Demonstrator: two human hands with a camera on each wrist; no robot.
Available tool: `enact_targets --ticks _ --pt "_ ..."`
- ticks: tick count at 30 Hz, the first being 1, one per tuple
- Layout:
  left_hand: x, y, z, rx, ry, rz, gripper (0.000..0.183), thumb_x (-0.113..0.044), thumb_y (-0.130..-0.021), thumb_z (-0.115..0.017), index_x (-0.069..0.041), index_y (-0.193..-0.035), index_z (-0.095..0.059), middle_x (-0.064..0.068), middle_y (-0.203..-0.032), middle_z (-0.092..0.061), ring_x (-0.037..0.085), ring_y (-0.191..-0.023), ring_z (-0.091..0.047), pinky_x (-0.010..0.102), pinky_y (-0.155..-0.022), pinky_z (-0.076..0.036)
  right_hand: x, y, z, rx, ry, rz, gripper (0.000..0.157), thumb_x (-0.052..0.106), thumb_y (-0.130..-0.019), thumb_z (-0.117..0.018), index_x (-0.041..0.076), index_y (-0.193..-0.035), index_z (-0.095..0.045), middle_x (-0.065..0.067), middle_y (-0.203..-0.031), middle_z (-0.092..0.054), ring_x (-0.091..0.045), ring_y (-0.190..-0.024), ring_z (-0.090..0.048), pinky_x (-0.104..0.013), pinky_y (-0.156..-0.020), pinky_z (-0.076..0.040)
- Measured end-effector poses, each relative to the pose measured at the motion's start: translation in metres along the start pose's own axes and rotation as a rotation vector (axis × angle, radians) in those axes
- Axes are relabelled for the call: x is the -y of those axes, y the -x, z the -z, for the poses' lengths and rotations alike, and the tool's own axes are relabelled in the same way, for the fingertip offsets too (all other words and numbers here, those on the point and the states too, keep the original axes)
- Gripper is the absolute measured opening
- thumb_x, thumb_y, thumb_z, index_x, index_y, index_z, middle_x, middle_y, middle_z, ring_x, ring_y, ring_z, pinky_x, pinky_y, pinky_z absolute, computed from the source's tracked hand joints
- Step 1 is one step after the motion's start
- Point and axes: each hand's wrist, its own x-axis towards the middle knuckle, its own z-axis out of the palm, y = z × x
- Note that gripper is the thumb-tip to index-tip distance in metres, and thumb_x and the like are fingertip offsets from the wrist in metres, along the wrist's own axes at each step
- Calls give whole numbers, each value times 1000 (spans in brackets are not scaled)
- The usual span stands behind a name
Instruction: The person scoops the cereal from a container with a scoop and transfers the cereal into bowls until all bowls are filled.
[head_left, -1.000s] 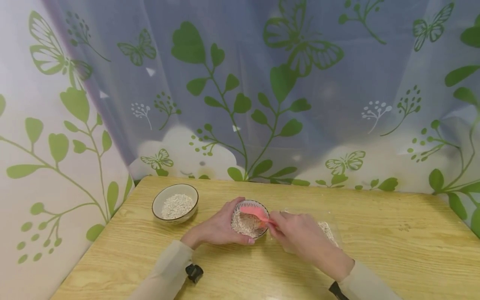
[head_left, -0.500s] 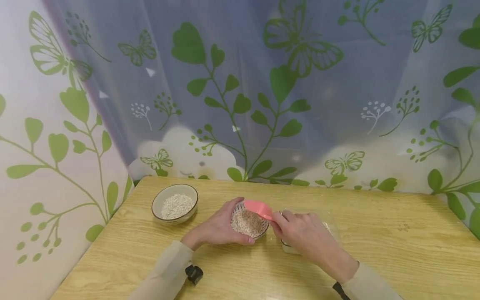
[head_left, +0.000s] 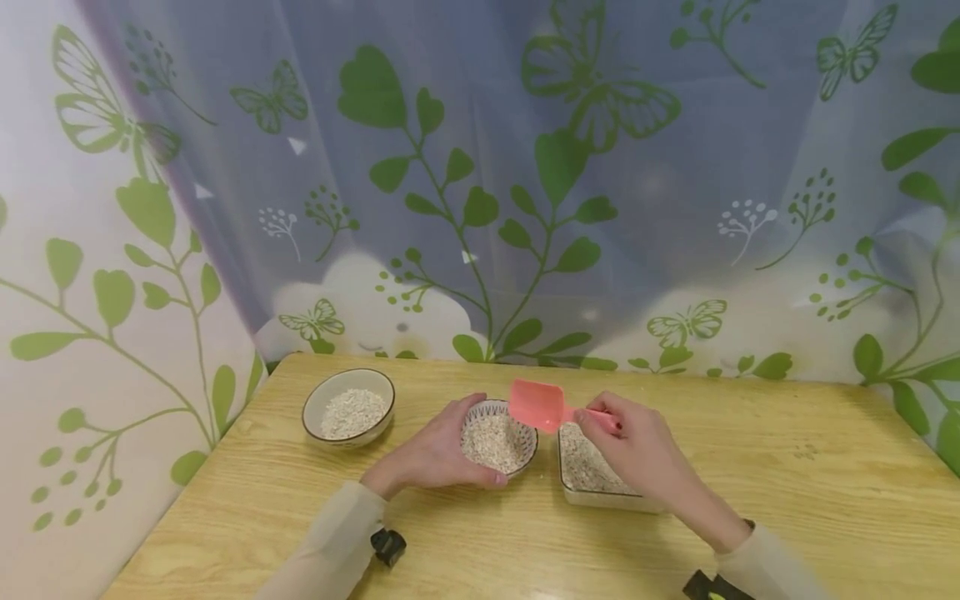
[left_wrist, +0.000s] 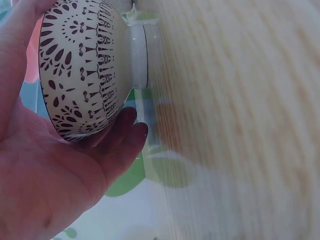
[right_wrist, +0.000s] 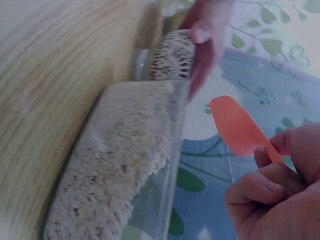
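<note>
My left hand grips a small patterned bowl between thumb and fingers. Oats lie inside it, and in the left wrist view its foot is right at the table top. My right hand pinches the handle of a pink scoop, raised over the bowl's right rim. The scoop's pan looks bare of oats. Below the right hand stands a clear rectangular container of oats, partly hidden by that hand in the head view.
A larger dark-rimmed bowl holding oats stands at the back left of the wooden table. Behind the table hangs a curtain printed with leaves and butterflies.
My right hand has drawn the scoop up out of the small bowl and moved right, uncovering more of the rectangular container. The left hand and its bowl have stayed in place.
</note>
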Motion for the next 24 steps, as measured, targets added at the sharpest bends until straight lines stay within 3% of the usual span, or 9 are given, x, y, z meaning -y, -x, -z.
enact_targets --ticks 3,8,17,24 --pt "-1 0 0 -1 -6 3 128 -57 -61 -91 -19 -163 -23 15 -164 -35 36 -148 -39 61 -119 -35 -2 0 13 39 -82 -149 25 34 -102 -62 11 -95 -69 7 -55 -34 -5 -46 -27 -21 -42 -24" --pt "0 -1 0 -10 -6 -3 127 -56 -61 -91 -18 -163 -24 15 -163 -36 36 -148 -40 61 -120 -35 -12 3 34 96 -118 -255 29 38 -102 -61 11 -93 -68 7 -55 -30 -8 -47 -25 -23 -41 -24" --pt "-1 1 0 4 -50 -1 127 -60 -65 -88 -18 -164 -21 18 -167 -28 39 -152 -33 63 -121 -32 -34 14 68 157 -54 -363 34 39 -102 -60 7 -93 -67 8 -55 -27 -8 -48 -24 -26 -42 -29" --pt "-6 2 2 39 -108 -27 127 -64 -70 -84 -16 -165 -15 21 -164 -29 41 -148 -38 64 -117 -37 -48 22 79 212 -35 -423 36 37 -102 -60 2 -92 -64 8 -56 -26 -8 -47 -26 -26 -41 -32"
